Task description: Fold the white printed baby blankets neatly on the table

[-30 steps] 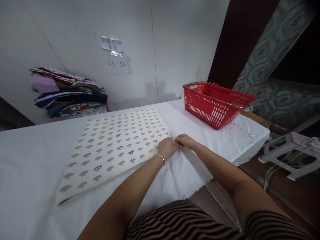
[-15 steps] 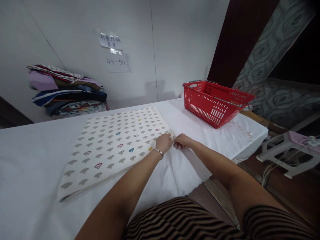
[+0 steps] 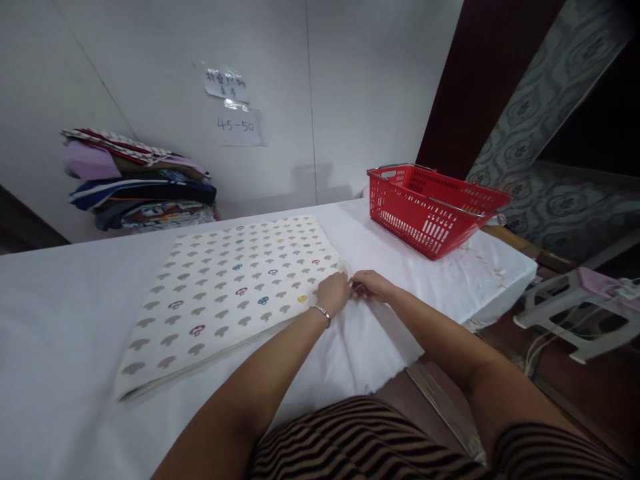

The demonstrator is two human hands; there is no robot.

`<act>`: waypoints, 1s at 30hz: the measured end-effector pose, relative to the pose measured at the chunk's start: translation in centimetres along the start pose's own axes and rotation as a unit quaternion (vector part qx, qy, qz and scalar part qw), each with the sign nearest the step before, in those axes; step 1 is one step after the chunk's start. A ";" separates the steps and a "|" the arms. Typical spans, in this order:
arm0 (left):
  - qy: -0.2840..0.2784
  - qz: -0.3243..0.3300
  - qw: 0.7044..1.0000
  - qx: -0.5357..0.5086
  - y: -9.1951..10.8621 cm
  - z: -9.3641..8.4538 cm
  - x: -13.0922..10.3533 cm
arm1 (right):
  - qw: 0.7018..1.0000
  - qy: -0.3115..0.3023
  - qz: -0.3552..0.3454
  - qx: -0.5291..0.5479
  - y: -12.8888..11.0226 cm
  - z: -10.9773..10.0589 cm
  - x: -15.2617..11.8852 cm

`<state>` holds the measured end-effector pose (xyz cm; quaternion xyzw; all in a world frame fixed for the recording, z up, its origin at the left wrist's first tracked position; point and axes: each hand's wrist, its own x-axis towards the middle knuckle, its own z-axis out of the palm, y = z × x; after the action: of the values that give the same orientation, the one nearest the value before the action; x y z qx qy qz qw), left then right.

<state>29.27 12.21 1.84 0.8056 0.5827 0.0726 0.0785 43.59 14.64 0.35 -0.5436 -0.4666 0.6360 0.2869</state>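
Note:
A white cloth (image 3: 235, 287) with a print of grey and a few coloured mushrooms lies folded flat across the table. Its near right corner is bunched up between my two hands. My left hand (image 3: 334, 293), with a bracelet at the wrist, is closed on that corner. Just to its right, my right hand (image 3: 371, 287) pinches the edge of the same corner with bent fingers. The fingertips of both hands are partly hidden, so the exact grip is hard to make out.
The table wears a white cover (image 3: 55, 320). A red plastic basket (image 3: 433, 217) stands at the back right. Folded clothes (image 3: 143, 183) are piled at the back left by the wall. Paper notes (image 3: 240, 127) hang on the wall. A plastic stool (image 3: 575, 307) is at the right.
My left hand has shifted slightly right and down at the cloth's corner. My right hand stays beside it, its fingers a little more spread. The cloth lies as before.

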 end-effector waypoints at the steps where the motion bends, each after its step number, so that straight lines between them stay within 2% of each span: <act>1: -0.002 -0.003 1.000 -0.001 0.0 0.0 0.0 | 1.000 -0.008 0.002 0.013 -0.1 0.1 -0.1; 5: -0.003 -0.012 1.000 -0.016 0.1 0.2 0.0 | 0.998 -0.024 0.027 0.054 -0.6 0.3 -0.2; 11: 0.053 0.010 0.998 -0.045 0.1 1.2 -0.4 | 0.997 0.029 0.063 0.022 -0.9 0.6 0.2; 14: 0.070 0.013 0.995 -0.064 0.0 1.6 -0.6 | 0.996 0.032 0.078 0.030 -0.8 0.8 0.5; 22: 0.037 0.024 0.989 -0.140 -0.4 1.7 -0.6 | 0.995 0.047 0.082 -0.019 -0.4 0.5 0.6; 25: 0.057 0.030 0.990 -0.126 -0.9 1.9 -1.2 | 0.995 0.053 0.068 -0.040 -0.4 0.4 0.6; 30: 0.088 0.045 0.994 -0.039 -2.5 1.9 -3.1 | 0.993 0.073 0.068 -0.069 -0.7 0.5 0.6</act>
<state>26.40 9.95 -0.66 0.8176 0.5475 0.1696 0.0546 42.90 15.35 0.71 -0.6377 -0.4485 0.5792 0.2381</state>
